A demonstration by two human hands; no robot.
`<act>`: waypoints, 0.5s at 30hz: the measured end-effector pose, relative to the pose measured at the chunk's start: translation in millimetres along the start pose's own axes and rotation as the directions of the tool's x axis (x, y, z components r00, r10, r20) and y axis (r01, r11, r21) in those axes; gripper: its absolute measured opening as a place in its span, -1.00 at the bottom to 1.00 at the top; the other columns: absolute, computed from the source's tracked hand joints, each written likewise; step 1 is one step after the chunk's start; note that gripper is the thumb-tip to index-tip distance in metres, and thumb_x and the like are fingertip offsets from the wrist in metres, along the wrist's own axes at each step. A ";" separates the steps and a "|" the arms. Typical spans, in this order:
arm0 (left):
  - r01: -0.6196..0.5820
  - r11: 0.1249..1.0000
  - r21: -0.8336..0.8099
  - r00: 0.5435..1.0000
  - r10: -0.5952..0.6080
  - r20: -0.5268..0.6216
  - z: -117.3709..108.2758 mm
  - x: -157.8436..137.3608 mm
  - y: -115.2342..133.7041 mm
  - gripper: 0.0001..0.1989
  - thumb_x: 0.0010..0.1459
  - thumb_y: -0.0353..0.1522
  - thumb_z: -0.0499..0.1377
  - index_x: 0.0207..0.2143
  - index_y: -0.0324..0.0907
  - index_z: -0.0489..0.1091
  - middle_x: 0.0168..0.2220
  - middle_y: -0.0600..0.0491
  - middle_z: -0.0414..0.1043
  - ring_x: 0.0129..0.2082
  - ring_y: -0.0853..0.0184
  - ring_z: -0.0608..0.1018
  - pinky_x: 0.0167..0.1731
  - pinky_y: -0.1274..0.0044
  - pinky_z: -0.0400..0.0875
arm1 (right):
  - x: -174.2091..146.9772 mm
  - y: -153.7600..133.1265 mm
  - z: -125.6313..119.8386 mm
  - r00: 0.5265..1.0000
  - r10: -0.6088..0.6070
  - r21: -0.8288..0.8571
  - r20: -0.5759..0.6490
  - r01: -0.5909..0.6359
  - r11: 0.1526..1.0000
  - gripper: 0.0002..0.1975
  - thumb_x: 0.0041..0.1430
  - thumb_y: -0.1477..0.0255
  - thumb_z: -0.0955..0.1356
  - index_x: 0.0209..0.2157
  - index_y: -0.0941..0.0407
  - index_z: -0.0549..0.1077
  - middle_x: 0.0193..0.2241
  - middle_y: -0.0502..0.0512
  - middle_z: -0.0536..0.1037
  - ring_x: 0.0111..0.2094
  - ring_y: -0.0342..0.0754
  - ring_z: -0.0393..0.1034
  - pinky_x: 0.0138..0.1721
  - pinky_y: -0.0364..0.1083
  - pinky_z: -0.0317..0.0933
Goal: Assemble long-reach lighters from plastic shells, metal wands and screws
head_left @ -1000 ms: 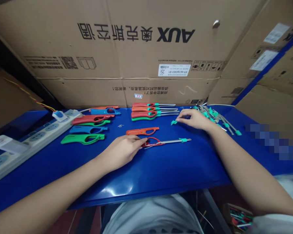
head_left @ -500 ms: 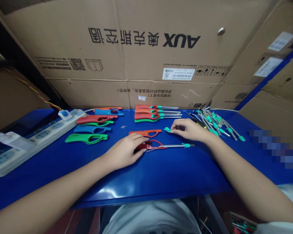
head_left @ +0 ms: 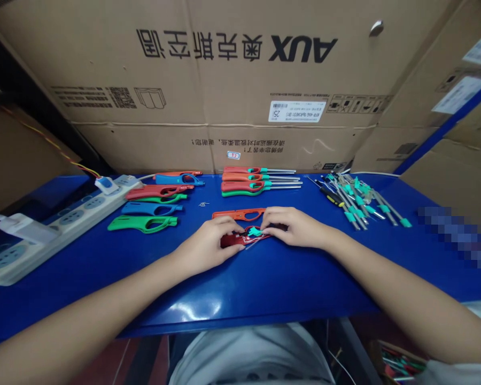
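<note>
On the blue table, my left hand (head_left: pixel 210 241) has its fingers and thumb around the handle end of an opened red lighter casing (head_left: pixel 233 240). White wire shows inside it. My right hand (head_left: pixel 294 226) pinches a small teal trigger piece (head_left: pixel 255 232) over the middle of that casing; whether the piece is seated cannot be told. The casing's metal tube is hidden behind my right hand. Just beyond lies an orange lighter casing half (head_left: pixel 235 215), close to the fingers of both hands.
Lighters with metal tubes (head_left: pixel 244 186) lie stacked at the back. Coloured handle shells (head_left: pixel 142 223) rest at left beside a power strip (head_left: pixel 70 216). At right are tubes with teal parts (head_left: pixel 350 216) and a yellow-black screwdriver (head_left: pixel 332 197). A cardboard box (head_left: pixel 224 96) stands behind.
My right hand has moved left and toward me, bringing the teal trigger piece onto the red casing. My left hand stays on the casing. The view has shifted slightly.
</note>
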State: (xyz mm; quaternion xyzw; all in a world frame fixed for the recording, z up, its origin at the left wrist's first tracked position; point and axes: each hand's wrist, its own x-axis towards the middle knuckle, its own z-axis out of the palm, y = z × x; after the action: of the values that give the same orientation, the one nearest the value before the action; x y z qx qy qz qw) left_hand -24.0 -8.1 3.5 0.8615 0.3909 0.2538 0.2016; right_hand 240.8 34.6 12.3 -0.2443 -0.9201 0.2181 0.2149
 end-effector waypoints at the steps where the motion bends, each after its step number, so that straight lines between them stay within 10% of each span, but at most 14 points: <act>1: 0.003 1.000 -0.005 1.000 -0.003 0.002 -0.1 -0.1 0.1 -0.77 0.17 -0.37 0.31 -0.10 -0.17 0.51 -0.13 -0.01 0.56 -0.16 0.26 0.61 -0.12 0.45 0.51 | 0.4 -0.5 -0.4 1.000 -0.001 0.000 -0.010 0.001 1.000 -0.87 0.33 0.45 0.33 -0.26 0.15 0.52 -0.25 0.14 0.54 -0.24 -0.07 0.46 -0.17 -0.10 0.32; 15: 0.092 0.995 -0.039 0.996 -0.091 0.019 -1.9 3.0 3.4 -0.76 0.09 -0.38 0.36 -0.15 -0.19 0.52 -0.18 0.00 0.57 -0.20 0.25 0.60 -0.15 0.45 0.50 | 0.8 -1.5 11.0 1.000 -0.020 -0.065 0.000 0.020 0.998 -0.86 0.35 0.43 0.30 -0.24 0.13 0.50 -0.22 0.13 0.55 -0.21 -0.05 0.46 -0.18 -0.09 0.31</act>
State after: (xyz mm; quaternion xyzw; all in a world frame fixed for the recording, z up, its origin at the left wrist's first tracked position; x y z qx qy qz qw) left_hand -21.5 -7.6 7.7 0.8405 0.4232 0.2448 0.2336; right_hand 234.1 30.6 4.3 -0.2422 -0.9291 0.1857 0.2091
